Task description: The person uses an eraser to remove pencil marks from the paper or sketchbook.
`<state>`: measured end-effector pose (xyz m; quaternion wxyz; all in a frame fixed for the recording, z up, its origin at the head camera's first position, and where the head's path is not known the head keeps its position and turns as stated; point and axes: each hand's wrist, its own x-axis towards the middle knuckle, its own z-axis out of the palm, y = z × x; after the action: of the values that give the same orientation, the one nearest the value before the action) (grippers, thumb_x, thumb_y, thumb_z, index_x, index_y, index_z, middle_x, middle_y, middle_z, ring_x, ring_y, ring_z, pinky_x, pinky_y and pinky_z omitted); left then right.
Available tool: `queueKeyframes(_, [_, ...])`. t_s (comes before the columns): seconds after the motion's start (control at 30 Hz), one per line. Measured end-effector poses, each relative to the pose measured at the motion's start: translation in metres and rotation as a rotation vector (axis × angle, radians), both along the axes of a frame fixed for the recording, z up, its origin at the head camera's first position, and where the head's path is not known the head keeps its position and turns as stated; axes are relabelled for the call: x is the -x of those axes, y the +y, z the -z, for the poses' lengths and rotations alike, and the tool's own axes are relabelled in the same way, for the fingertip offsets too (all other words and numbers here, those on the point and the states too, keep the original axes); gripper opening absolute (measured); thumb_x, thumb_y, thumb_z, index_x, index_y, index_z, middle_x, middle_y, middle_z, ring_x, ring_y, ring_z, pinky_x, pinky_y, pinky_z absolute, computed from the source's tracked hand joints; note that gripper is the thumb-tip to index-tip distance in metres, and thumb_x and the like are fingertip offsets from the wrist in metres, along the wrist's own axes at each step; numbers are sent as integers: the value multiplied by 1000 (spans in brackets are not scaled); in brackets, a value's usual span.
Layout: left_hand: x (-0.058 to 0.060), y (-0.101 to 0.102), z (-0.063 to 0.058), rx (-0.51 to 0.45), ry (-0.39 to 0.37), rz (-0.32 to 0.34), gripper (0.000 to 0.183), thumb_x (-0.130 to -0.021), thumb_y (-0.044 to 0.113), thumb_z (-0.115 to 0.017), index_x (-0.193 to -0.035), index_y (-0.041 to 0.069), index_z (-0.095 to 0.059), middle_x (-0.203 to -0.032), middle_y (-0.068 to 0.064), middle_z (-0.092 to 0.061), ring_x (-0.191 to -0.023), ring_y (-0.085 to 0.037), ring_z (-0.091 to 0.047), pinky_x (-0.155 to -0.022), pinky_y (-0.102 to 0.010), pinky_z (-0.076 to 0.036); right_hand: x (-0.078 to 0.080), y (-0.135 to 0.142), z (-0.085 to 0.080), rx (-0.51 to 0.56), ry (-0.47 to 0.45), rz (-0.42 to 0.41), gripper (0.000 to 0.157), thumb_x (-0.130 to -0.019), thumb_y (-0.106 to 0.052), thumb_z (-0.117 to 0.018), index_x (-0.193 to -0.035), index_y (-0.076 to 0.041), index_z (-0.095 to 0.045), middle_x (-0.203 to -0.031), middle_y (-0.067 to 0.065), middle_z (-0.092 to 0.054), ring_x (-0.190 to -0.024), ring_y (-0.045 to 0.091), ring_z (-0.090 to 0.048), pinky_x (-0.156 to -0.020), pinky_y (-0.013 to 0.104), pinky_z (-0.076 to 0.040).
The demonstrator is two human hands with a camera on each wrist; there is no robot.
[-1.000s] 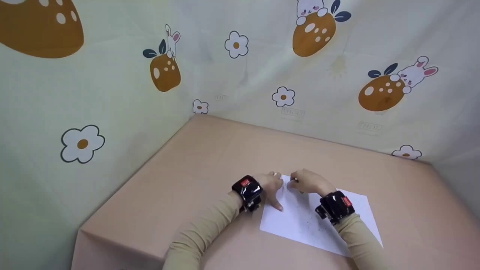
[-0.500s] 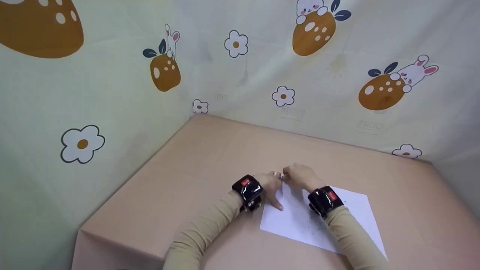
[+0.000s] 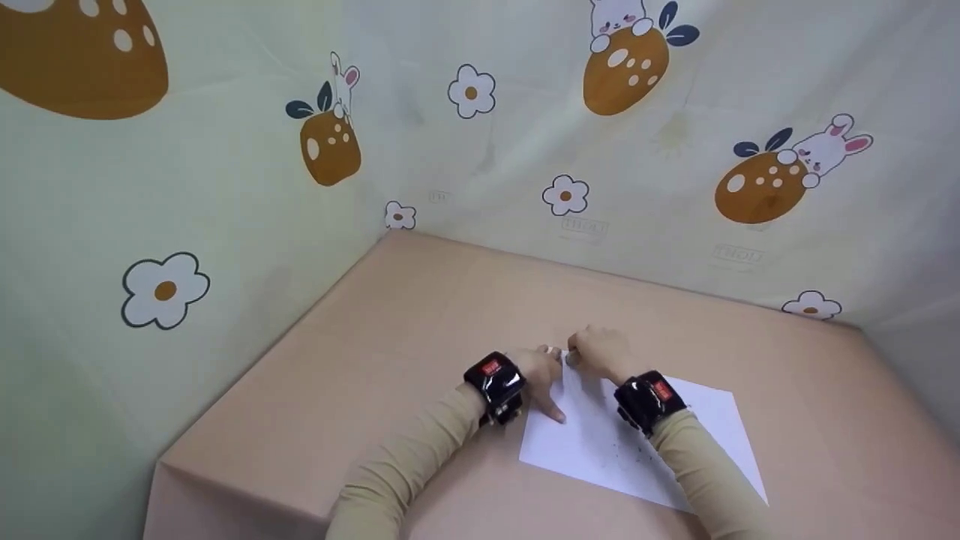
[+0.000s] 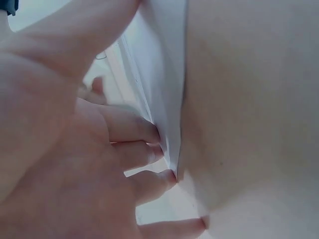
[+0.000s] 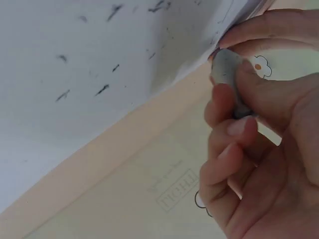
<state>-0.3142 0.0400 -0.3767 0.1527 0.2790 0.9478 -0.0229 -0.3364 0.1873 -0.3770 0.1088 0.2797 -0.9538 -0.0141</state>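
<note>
A white sheet of paper (image 3: 712,420) lies on the table. My left hand (image 3: 541,375) rests on its left edge, fingers and thumb spread; in the left wrist view the fingertips (image 4: 168,179) touch along the paper's edge. With curled fingers and thumb, my right hand (image 3: 602,352) pinches a greyish-white eraser (image 5: 226,67) darkened at one end. It sits at the sheet's far left corner, close beside the left fingers. Dark eraser crumbs (image 5: 102,90) are scattered over the paper in the right wrist view.
A tan cloth covers the table (image 3: 420,315). Behind and to the left hangs a pale curtain (image 3: 247,210) printed with flowers, rabbits and orange fruit. Each wrist wears a black camera band, such as the left band (image 3: 495,382).
The right hand has shifted a little left and away, up to the far corner of the paper, with the eraser in its fingers. My left hand has stayed in place.
</note>
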Motion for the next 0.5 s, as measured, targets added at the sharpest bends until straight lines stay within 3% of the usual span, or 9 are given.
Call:
queueKeyframes(0.13, [0, -1, -1, -2, 35, 27, 88, -74, 62, -70, -136, 3, -50, -155, -8, -32, -143, -20, -30, -118, -27, -28, -2, -1, 0, -44, 14, -55, 3, -78, -7, -69, -75, -4, -69, -70, 13, -67, -63, 30, -62, -57, 42, -54])
queueKeyframes(0.23, [-1, -2, -2, -21, 27, 5, 78, -73, 61, -71, -128, 7, -58, -155, -7, -32, -144, -20, -29, -118, -28, -28, -4, 0, -2, -78, -20, -100, 5, -76, -11, -73, -77, -7, -71, -72, 10, -69, -67, 29, -64, -59, 42, -55])
queueKeyframes(0.33, [-2, -3, -1, -36, -8, -26, 85, -72, 62, -71, -135, 8, -52, -158, -6, -27, -147, -20, -23, -120, -31, -24, -3, 0, -2, -61, -42, -94, 5, -76, -12, -74, -79, -9, -72, -76, 8, -72, -69, 27, -66, -62, 40, -56])
queueKeyframes(0.5, [-3, -3, -2, -22, -5, -11, 84, -72, 63, -70, -133, 7, -54, -157, -6, -29, -144, -18, -28, -117, -29, -31, 1, -4, 5, -14, 50, -56, 3, -79, -8, -70, -79, -8, -73, -73, 9, -70, -63, 25, -63, -60, 37, -56])
